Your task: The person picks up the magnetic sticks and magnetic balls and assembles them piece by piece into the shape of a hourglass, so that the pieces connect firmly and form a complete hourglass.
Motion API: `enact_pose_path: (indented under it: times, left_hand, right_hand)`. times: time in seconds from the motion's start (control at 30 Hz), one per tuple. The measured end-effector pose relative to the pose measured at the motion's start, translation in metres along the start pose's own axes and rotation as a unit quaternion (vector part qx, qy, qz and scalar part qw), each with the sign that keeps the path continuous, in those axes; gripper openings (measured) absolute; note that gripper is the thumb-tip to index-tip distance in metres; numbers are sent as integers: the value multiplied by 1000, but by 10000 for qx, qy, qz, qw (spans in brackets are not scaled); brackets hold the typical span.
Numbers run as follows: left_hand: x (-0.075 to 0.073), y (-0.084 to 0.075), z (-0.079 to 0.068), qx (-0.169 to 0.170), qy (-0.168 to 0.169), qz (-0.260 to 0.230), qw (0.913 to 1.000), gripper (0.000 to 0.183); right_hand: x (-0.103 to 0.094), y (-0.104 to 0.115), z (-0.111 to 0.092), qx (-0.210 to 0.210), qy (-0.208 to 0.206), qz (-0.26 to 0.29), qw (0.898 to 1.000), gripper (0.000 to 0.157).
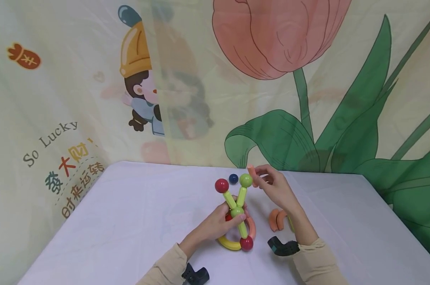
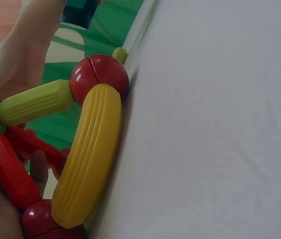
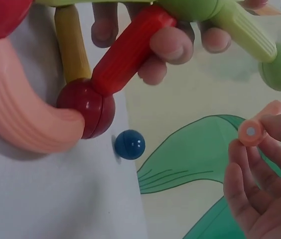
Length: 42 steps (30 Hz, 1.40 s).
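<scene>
A magnetic stick-and-ball structure stands on the white table. My left hand (image 1: 216, 223) grips its middle around a green ball (image 1: 237, 213). Two light green sticks rise from there, one to a red ball (image 1: 221, 185), the other to an upper green ball (image 1: 246, 180). Lower down are a yellow curved stick (image 2: 90, 154), a pink curved stick (image 3: 28, 107) and red sticks (image 3: 133, 50), joined by red balls (image 3: 86, 108). My right hand (image 1: 277, 188) pinches an orange curved stick (image 1: 252, 173) close beside the upper green ball; its round end with a pale disc shows in the right wrist view.
A dark blue ball (image 1: 233, 179) lies near the table's back edge. To the right of the structure are orange curved sticks (image 1: 273, 220), with a yellow-green piece (image 1: 291, 224) partly behind the right forearm. A printed curtain (image 1: 193, 150) hangs behind the table.
</scene>
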State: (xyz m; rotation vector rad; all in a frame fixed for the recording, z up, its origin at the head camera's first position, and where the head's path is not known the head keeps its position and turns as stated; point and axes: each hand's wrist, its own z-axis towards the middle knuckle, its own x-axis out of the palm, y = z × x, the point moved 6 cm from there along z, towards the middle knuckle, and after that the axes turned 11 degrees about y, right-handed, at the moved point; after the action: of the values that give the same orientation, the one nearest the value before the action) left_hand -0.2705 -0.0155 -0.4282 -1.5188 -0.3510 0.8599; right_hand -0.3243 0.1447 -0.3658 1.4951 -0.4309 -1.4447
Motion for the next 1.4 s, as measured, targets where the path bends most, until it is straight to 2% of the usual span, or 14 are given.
enact_pose_path:
  times: [0.3, 0.67, 1.4]
  left_hand:
    - [1, 0, 0, 63, 37, -15, 10000, 24]
    - [-1, -2, -1, 51, -41, 30, 10000, 25]
    - [0, -1, -1, 66, 50, 73, 9999, 26]
  right_hand:
    - [-1, 6, 3, -5, -275, 372, 9989, 32]
    - [-1, 13, 12, -81, -322, 593, 9977, 33]
    - [1, 38, 28, -132, 40, 329, 9994, 32]
